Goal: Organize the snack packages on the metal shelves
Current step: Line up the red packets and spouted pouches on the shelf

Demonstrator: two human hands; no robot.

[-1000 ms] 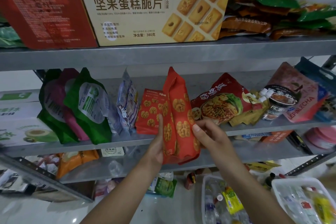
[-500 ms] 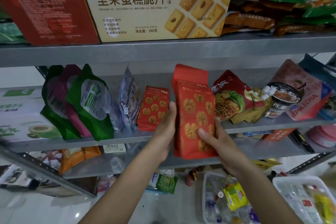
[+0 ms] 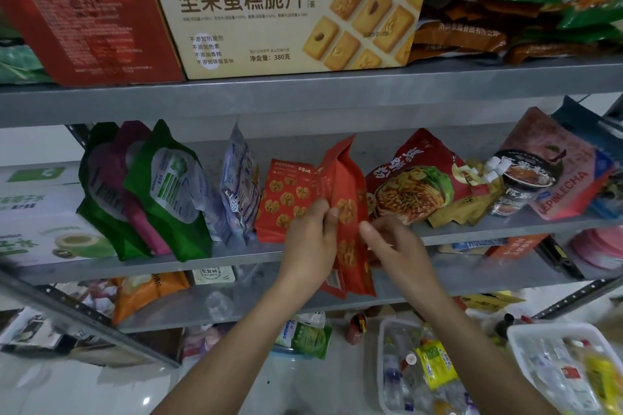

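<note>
I hold a red walnut snack bag [image 3: 349,212] in front of the middle metal shelf [image 3: 202,266]. It is turned edge-on and tilted, its top up inside the shelf opening. My left hand [image 3: 312,246] grips its left side and my right hand [image 3: 392,246] pinches its right edge. A matching red walnut bag [image 3: 286,199] stands on the shelf just left of it. To the right leans a red noodle bag [image 3: 414,178]. Green and magenta bags [image 3: 145,192] and a pale blue bag [image 3: 241,185] stand further left.
The top shelf carries a red box [image 3: 84,13], a cream biscuit box [image 3: 286,7] and piled green and brown packs [image 3: 519,3]. A pink pouch [image 3: 559,165] leans at the right. White cartons [image 3: 37,212] sit at the left. Plastic tubs of small items [image 3: 438,371] stand on the floor.
The red walnut bag has turned from facing me to edge-on and moved up towards the shelf beside its twin. My right hand has shifted from the bag's lower front to its right edge.
</note>
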